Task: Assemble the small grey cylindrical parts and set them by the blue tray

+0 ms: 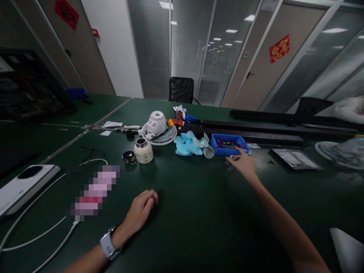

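1. Far left of the blue tray (219, 151), a white device (25, 185) lies at the edge of the green table (199, 220), with a white cable (42, 235) trailing from it.
2. The left hand (140, 210) rests on the table, well left of the tray and nearer the person. Its fingers are curled together in a loose fist with nothing seen in it, and a watch (109, 244) is on the wrist.
3. Left of the tray stands a cream jar (143, 151) with its dark lid (129, 157) just beside it.
4. Behind the jar, a white motor housing (156, 123) sits on a white fan grille (165, 139).
5. Light blue fan blades (184, 146) lie just left of the tray.
6. A small silvery piece (232, 157) lies on the table just in front of the tray's near edge.
7. The right hand (245, 165) reaches to that piece, fingertips drawn together on it. Whether they grip it I cannot tell.
8. Right of the tray lies a flat booklet (295, 158).
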Demonstrator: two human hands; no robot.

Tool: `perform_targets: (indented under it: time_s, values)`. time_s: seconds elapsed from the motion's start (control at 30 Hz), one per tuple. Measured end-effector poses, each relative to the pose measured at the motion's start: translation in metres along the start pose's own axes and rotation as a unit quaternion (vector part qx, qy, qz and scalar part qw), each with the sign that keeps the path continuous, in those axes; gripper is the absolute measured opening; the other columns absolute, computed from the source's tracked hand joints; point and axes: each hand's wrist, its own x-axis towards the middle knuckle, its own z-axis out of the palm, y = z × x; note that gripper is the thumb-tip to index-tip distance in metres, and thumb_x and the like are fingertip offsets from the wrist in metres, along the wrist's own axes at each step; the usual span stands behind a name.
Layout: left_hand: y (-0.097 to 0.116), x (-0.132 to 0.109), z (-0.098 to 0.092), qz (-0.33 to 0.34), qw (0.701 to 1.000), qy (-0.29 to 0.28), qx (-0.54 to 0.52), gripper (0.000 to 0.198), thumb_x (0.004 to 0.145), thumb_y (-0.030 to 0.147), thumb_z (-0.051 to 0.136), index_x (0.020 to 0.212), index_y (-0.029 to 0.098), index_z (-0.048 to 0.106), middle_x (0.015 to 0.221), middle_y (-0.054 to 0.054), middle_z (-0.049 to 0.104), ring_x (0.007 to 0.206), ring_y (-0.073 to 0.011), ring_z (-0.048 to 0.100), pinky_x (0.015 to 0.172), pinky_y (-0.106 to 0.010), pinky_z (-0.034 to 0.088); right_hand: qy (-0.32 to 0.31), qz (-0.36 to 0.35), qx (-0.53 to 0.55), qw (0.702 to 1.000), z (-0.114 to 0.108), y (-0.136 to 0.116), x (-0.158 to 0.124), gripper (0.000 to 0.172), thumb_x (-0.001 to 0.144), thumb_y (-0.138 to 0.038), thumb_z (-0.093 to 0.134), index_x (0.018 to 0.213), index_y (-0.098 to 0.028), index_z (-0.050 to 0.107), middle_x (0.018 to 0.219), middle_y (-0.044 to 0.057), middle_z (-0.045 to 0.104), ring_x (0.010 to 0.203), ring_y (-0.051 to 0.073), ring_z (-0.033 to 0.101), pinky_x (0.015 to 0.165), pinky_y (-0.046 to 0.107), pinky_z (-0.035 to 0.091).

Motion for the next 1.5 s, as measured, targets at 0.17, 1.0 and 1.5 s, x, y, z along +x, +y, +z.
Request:
perform_targets:
  time_s: [0.17,1.0,1.5]
  values:
    - [0.006,0.000,0.000,0.012,1.000,0.023,-0.003,0.025,0.094,0.025,0.039,0.088,0.020,0.062,0.074,-0.001,0.060,0.068,-0.0176,0.059,0.064,-0.028,0.046,-0.007,-0.136,0.119,0.984,-0.027,-0.049,-0.045,0.067,0.077,-0.047,0.066,0.133,-0.016,0.047,0.086,0.007,0.075,0.099,0.030,0.066,0.092,0.045,0.040]
    - [0.063,0.028,0.025,0.168,0.983,0.080,0.006,0.024,0.086,0.032,0.068,0.108,0.022,0.063,0.100,-0.006,0.077,0.105,-0.0259,0.067,0.094,-0.044,0.042,-0.304,-0.152,0.465,0.817,0.017,-0.110,-0.161,0.046,0.068,-0.037,0.079,0.105,-0.022,0.056,0.100,0.003,0.069,0.095,0.021,0.066,0.086,0.037,0.051]
    - [-0.005,0.008,0.008,0.096,0.994,-0.035,0.030,0.063,0.076,0.036,0.077,0.133,0.033,0.052,0.133,-0.006,0.063,0.126,-0.0279,0.054,0.101,-0.047,0.047,-0.204,-0.286,0.255,0.901,-0.006,-0.106,-0.140,0.029,0.072,-0.042,0.074,0.094,-0.025,0.064,0.093,0.001,0.071,0.090,0.022,0.064,0.095,0.044,0.037]
